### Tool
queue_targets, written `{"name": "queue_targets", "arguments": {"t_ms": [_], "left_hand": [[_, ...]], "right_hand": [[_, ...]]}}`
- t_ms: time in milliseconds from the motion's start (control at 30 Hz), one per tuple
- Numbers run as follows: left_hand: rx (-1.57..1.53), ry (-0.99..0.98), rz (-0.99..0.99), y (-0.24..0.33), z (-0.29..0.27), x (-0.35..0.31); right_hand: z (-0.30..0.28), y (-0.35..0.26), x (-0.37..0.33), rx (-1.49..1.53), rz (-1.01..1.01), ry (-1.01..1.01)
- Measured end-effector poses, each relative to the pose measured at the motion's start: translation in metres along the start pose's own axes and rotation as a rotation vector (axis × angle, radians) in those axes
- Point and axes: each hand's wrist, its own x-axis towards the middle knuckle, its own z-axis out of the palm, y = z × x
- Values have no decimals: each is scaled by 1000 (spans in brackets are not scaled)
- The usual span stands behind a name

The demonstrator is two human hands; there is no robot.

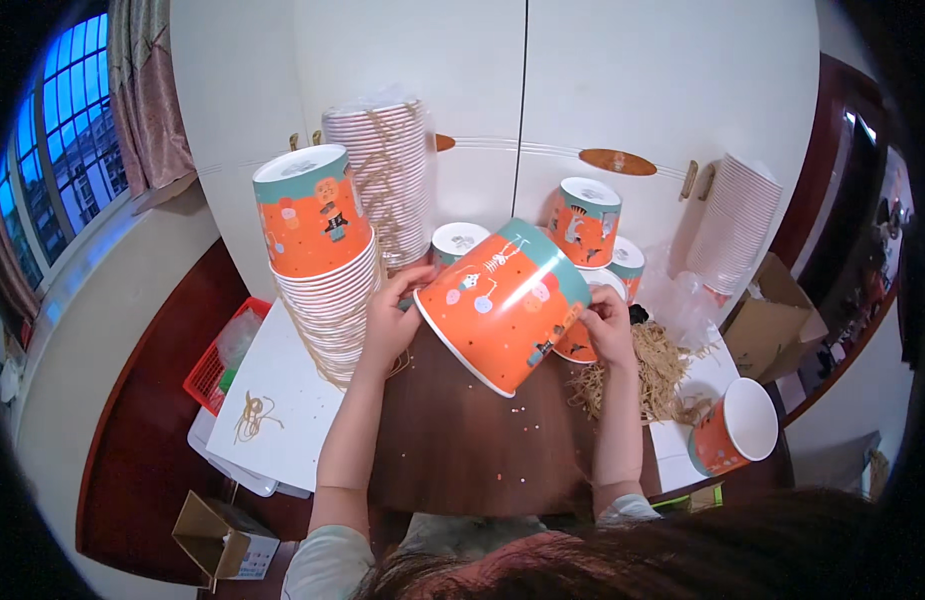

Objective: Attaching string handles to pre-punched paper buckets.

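Between my two hands, a large orange paper bucket (512,310) with a teal band and printed figures is held tilted above the brown table (462,440). Its white rim points down and to the left. My left hand (394,315) grips it near the rim at its left side. At the right, by the teal end, my right hand (609,325) holds it, with some fingers hidden. Behind it stand smaller upside-down orange and teal paper buckets (585,222). A heap of tan paper cords (657,375) lies right beside my right forearm.
On the left stands a tall stack of nested buckets (317,240), with another corded stack (382,180) behind. A bucket (734,427) leans at the right edge. Loose cords (254,415) lie on a white surface. Cardboard boxes (772,325), a red basket (220,365) and white cabinet doors (412,60) surround the table.
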Motion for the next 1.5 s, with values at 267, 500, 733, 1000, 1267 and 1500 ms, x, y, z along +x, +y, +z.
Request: {"name": "queue_targets", "arguments": {"t_ms": [267,500,733,1000,1267,1500], "left_hand": [[22,261,47,7,18,-14],[-453,-98,-367,26,28,-34],[-685,-196,-247,39,40,-38],[-648,-118,-404,38,38,-41],[-767,-17,-390,33,26,-38],[-629,-110,-268,29,18,-32]], "right_hand": [[5,-11,-3,5,-16,82],[-1,-2,-3,-34,-117,244],[7,-7,-2,-150,-89,189],[0,2,-6,-61,-14,128],[-1,-1,-5,-92,-39,27],[2,-2,-5,26,189,223]]}}
